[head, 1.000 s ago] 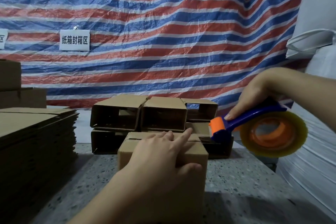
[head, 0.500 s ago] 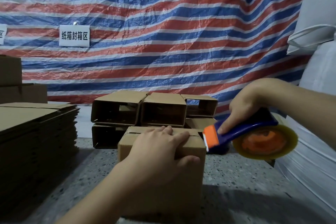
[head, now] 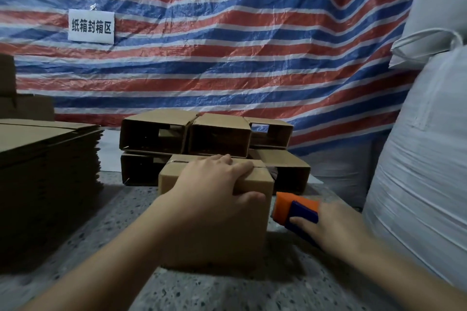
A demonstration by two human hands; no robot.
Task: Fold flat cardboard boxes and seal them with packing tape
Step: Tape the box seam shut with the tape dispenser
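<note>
Gripping boxy matte cardboard box (head: 217, 222), left hand (head: 214, 184).

matt cardboard box (head: 217, 230), plastic tape dispenser (head: 294, 209), speckled stone table (head: 227, 293)
</note>
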